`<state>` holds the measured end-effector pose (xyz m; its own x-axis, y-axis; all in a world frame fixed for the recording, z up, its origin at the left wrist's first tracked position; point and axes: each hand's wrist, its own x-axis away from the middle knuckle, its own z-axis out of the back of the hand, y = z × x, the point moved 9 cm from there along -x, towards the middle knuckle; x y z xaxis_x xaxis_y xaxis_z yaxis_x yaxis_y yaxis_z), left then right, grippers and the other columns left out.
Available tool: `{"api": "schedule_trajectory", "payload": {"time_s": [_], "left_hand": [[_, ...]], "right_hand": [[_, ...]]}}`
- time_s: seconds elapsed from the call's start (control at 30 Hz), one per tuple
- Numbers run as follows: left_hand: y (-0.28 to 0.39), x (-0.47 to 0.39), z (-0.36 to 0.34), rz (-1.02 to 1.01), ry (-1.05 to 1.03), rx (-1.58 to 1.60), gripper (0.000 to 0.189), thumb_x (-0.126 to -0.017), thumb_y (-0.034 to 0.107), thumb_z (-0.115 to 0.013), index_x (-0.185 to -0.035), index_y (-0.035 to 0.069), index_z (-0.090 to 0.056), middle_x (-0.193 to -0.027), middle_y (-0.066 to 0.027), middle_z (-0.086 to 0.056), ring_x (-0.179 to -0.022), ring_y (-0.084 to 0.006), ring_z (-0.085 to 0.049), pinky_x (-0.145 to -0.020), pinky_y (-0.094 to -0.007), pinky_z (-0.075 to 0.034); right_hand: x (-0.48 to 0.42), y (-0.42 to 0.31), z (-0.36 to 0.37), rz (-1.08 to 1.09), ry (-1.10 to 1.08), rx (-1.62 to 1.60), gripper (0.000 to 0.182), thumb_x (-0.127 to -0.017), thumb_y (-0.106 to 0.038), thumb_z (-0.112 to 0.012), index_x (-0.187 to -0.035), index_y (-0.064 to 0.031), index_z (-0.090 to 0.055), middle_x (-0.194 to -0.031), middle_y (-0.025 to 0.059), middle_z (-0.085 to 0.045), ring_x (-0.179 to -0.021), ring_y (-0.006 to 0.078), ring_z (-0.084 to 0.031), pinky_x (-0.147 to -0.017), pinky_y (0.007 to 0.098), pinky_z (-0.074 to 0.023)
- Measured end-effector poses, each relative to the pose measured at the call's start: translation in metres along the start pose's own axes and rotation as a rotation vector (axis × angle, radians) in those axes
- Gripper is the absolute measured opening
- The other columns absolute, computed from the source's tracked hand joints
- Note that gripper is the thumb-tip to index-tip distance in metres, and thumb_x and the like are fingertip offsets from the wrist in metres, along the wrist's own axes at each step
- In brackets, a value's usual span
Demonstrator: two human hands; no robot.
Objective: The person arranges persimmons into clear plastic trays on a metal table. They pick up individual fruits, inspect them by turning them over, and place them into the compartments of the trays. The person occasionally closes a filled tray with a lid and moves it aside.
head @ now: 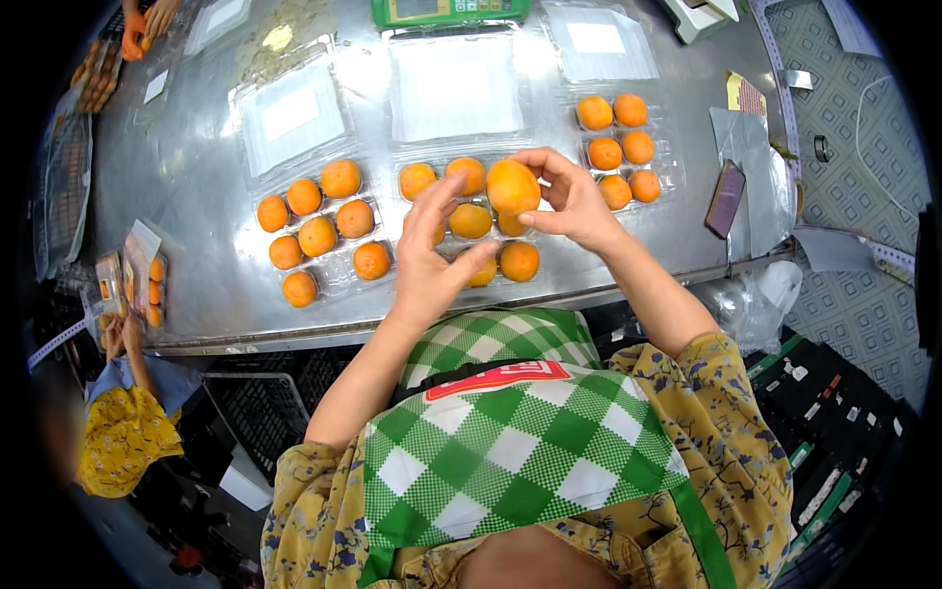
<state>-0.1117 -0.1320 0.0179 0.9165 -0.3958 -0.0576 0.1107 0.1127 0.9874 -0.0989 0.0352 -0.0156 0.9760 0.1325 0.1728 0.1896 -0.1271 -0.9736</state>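
Note:
In my right hand [570, 195], between thumb and fingers, is an orange persimmon-like fruit [513, 187], raised over the middle clear plastic clamshell tray [524, 141]. My left hand [436, 254] holds nothing; its thumb and fingers are spread above the same tray and hide part of it. Several orange fruits [519, 261] sit in that tray's cups. The left clamshell tray [335, 276] holds several fruits [317, 236], and one cup of its front row has none. At the right, a third tray [666, 166] carries two columns of fruits [605, 154]. The trays' lids lie folded back behind them.
A green scale [450, 13] stands at the back edge. On the right lie a phone [726, 199] and grey plastic sheeting [762, 184]. Co-workers' hands [151, 22] show at the far left, back and front, near packed fruit [154, 291]. Black crates [257, 412] are below the steel table [191, 221].

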Motion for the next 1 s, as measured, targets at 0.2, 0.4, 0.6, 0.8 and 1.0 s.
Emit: {"api": "schedule_trajectory", "payload": {"time_s": [0.2, 0.4, 0.6, 0.8, 1.0], "left_hand": [[0.026, -0.002, -0.011, -0.194, -0.081, -0.227, 0.074, -0.071, 0.014, -0.079, -0.135, 0.004, -0.043, -0.136, -0.0132, -0.046, -0.124, -0.0265, -0.047, -0.102, -0.0391, -0.041], [0.015, -0.003, -0.006, -0.089, 0.017, 0.121, 0.069, -0.065, 0.005, -0.081, -0.127, 0.003, -0.050, -0.127, -0.0112, -0.054, -0.116, -0.0247, -0.054, -0.098, -0.0366, -0.043], [0.004, 0.002, -0.008, 0.197, 0.012, 0.602, 0.058, -0.075, 0.012, -0.078, -0.124, -0.002, -0.050, -0.122, -0.0110, -0.055, -0.113, -0.0197, -0.055, -0.095, -0.0340, -0.046], [-0.018, 0.018, -0.038, 0.650, -0.234, 0.904, 0.067, -0.089, 0.057, -0.052, -0.128, 0.003, -0.046, -0.121, -0.0112, -0.057, -0.105, -0.0251, -0.062, -0.091, -0.0405, -0.051], [-0.029, 0.025, -0.045, 0.821, -0.260, 0.918, 0.060, -0.097, 0.055, -0.033, -0.116, 0.003, -0.056, -0.104, -0.0138, -0.066, -0.096, -0.0255, -0.066, -0.084, -0.0399, -0.053]], "right_hand": [[0.014, 0.007, -0.029, -0.168, -0.042, -0.537, 0.054, -0.079, -0.013, -0.072, -0.126, -0.0005, -0.049, -0.117, 0.0066, -0.057, -0.111, 0.0154, -0.055, -0.095, 0.0323, -0.0458], [0.021, 0.001, -0.041, -0.266, -0.024, -0.530, 0.046, -0.086, -0.020, -0.066, -0.124, 0.0012, -0.051, -0.114, 0.0074, -0.059, -0.102, 0.0143, -0.058, -0.088, 0.0298, -0.0478], [0.015, -0.050, -0.013, 0.101, 0.008, 0.291, 0.058, -0.076, -0.026, -0.072, -0.127, -0.0082, -0.053, -0.117, 0.0052, -0.060, -0.107, 0.0205, -0.055, -0.092, 0.0376, -0.0438], [0.015, -0.093, -0.045, 0.487, -0.125, 0.669, 0.072, -0.062, -0.019, -0.080, -0.128, -0.0101, -0.052, -0.127, 0.0098, -0.054, -0.116, 0.0284, -0.049, -0.096, 0.0379, -0.0422], [0.013, -0.076, -0.035, 0.331, -0.127, 0.476, 0.066, -0.069, -0.020, -0.077, -0.128, -0.0078, -0.052, -0.123, 0.0087, -0.057, -0.108, 0.0240, -0.056, -0.091, 0.0351, -0.0467]]}}
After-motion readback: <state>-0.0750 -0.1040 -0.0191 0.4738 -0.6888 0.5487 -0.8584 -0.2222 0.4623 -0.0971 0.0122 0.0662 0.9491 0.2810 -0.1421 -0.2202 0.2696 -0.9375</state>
